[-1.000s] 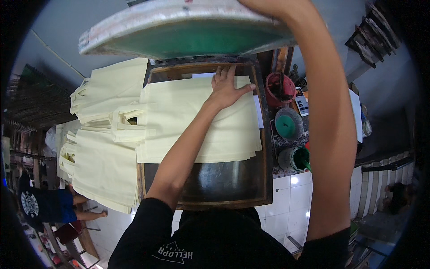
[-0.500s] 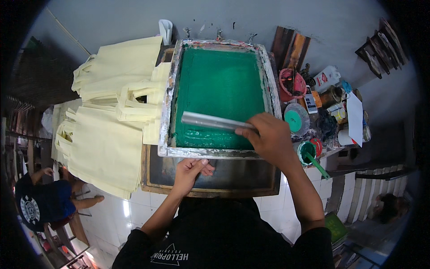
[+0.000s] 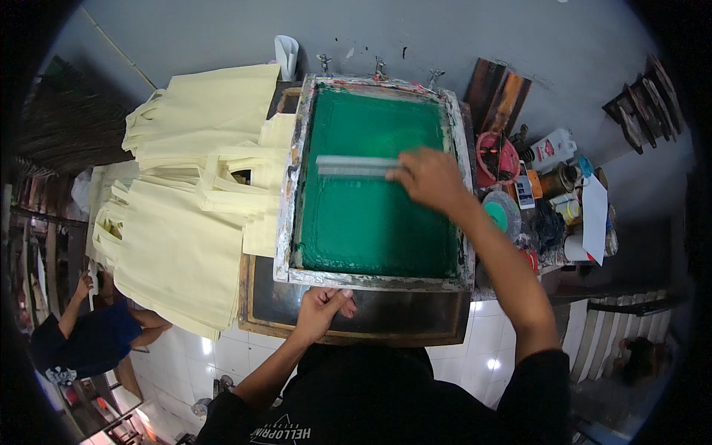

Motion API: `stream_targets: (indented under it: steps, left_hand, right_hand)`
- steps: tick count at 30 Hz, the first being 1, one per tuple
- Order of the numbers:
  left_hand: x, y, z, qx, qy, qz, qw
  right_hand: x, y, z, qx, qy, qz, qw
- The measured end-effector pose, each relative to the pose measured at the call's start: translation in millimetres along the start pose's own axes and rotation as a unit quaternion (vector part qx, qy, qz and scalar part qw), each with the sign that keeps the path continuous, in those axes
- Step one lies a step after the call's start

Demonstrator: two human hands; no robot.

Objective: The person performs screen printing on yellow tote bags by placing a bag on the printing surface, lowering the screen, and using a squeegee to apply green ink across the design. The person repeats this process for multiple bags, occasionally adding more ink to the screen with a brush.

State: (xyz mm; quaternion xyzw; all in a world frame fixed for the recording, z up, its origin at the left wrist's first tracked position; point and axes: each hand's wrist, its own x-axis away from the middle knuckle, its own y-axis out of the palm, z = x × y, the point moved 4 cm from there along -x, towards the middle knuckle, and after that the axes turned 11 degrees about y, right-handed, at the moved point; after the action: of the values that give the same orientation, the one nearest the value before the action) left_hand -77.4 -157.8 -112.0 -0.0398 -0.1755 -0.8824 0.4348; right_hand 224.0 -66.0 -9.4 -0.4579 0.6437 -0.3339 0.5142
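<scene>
A screen-printing frame [image 3: 285,222] with a whitish, ink-stained rim lies in front of me, its mesh [image 3: 374,237] coated with green ink. My right hand [image 3: 434,180] is closed round the right end of a pale, straight squeegee [image 3: 352,165], which lies crosswise over the far half of the mesh. Slight motion blur covers that hand and tool. At the near rim, my left hand [image 3: 323,313] has its thumb against the frame edge and its fingers curled at the underside, partly hidden. What lies beneath the screen cannot be seen.
Stacks of cream fabric bags [image 3: 178,245] lie left of the frame. On the right are a pink tub [image 3: 498,158], a phone [image 3: 525,190], a white bottle [image 3: 554,148] and a bowl with green ink [image 3: 495,215]. Metal clamps [image 3: 380,68] line the far edge. Another person [image 3: 89,337] is at lower left.
My right hand has carried the squeegee from the near part of the mesh to the far half. The thick ink line near the front is gone. My left hand stays at the near rim.
</scene>
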Motion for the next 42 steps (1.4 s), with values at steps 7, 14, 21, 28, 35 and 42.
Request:
stream_targets:
  steps: [7,14,21,28,35,42]
  left_hand:
    - [6,-1,11,0.167,-0.141,-0.04,0.975]
    - [-49,11,87,0.017,-0.012,-0.184,0.983]
    - [-241,-1,196,-0.533,0.499,0.054,0.682]
    - [-258,-17,177,-0.562,0.334,-0.027,0.756]
    - [-201,-10,164,-0.555,0.322,-0.034,0.766]
    - [-109,-7,147,-0.558,0.284,-0.056,0.778]
  right_hand:
    - [-119,9,66,-0.007,0.12,-0.133,0.984]
    - [-129,20,82,0.117,0.166,-0.092,0.975]
    - [-96,29,52,0.093,0.117,0.034,0.988]
    - [-57,15,33,0.112,0.131,-0.019,0.985]
    - [-8,8,7,0.081,0.115,-0.015,0.99]
    - [67,-3,-45,0.051,0.089,0.02,0.994]
